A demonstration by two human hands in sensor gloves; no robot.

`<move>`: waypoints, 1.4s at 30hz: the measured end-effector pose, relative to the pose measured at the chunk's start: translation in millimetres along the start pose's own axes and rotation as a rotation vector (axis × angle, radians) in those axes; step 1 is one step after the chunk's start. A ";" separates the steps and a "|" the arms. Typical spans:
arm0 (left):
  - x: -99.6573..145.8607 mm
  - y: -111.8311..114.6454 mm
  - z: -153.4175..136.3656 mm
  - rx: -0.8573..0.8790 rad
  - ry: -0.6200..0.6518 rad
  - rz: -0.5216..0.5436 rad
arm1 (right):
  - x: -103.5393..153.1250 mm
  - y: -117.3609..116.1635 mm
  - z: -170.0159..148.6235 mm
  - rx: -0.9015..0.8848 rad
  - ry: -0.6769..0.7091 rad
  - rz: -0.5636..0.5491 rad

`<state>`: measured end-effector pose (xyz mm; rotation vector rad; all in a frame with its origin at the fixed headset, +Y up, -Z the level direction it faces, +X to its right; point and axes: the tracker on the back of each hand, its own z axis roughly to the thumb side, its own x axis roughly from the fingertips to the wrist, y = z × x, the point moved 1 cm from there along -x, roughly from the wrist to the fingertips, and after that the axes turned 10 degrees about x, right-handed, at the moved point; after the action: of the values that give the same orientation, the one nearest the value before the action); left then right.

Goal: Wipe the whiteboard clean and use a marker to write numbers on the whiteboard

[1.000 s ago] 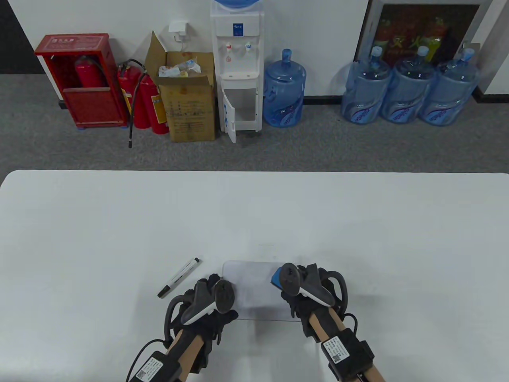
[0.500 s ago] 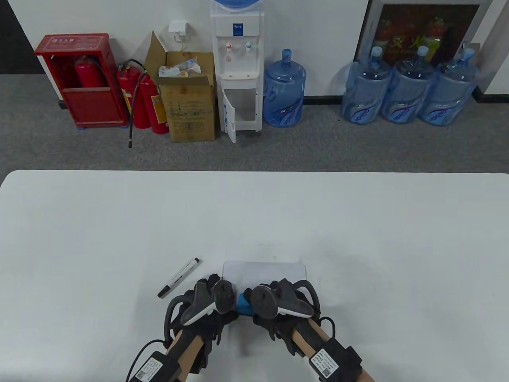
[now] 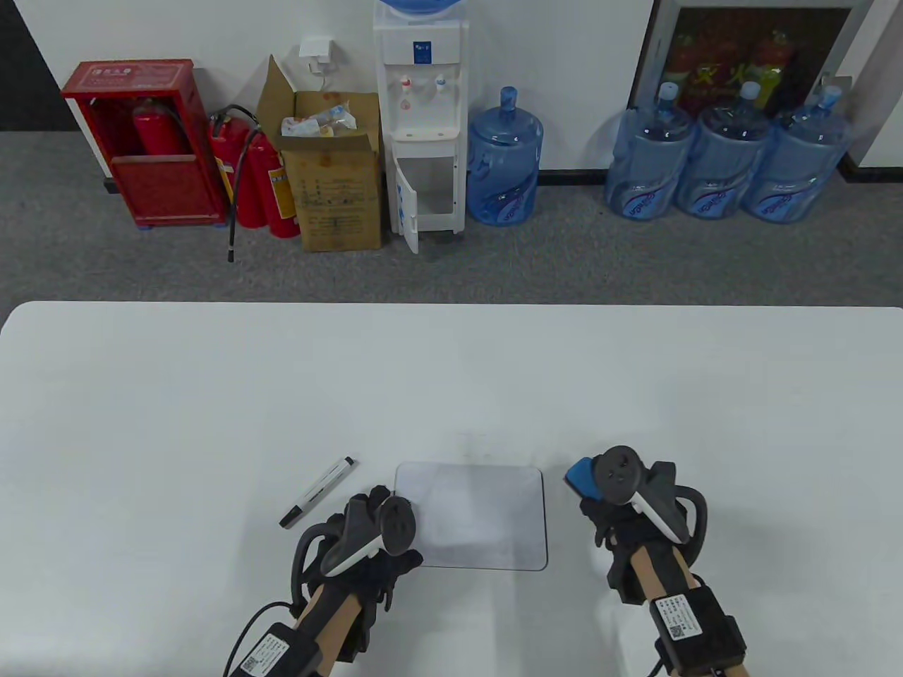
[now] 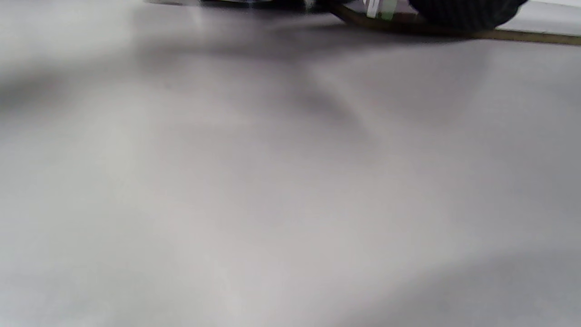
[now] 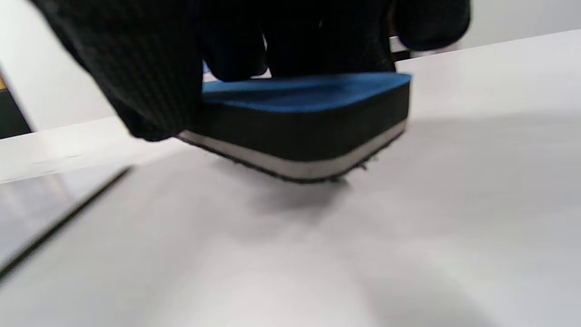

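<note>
While the left hand (image 3: 377,539) rests at the whiteboard's (image 3: 471,515) left edge, fingers seemingly flat and holding nothing, the right hand (image 3: 621,511) grips a blue eraser (image 3: 583,477) just right of the board, off it. A marker (image 3: 317,491) lies on the surface (image 3: 211,395) left of the board. Left wrist view shows only blurred grey. Right wrist view: gloved fingers (image 5: 136,68) clamp the eraser (image 5: 308,122), tilted just above the surface (image 5: 454,181).

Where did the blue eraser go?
In the table view, the blue foam eraser is in the right hand, just right of the small grey whiteboard; the right wrist view shows it just above the white table.
</note>
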<state>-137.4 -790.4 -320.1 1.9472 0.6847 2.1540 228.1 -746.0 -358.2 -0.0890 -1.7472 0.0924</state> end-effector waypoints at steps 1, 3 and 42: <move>0.0 0.0 0.0 0.000 0.000 0.000 | -0.9 -1.1 -5.3 0.004 -0.019 0.000; 0.0 0.0 0.1 0.000 0.000 0.000 | -2.5 -4.5 -15.6 0.004 -0.060 -0.004; 19.6 -43.4 -11.1 0.119 0.043 0.202 | 44.0 -6.6 22.2 -0.229 0.252 -0.112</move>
<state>-158.9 -746.6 -321.8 2.1192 0.6640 2.3270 198.4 -747.9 -318.3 -0.1622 -1.5013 -0.1941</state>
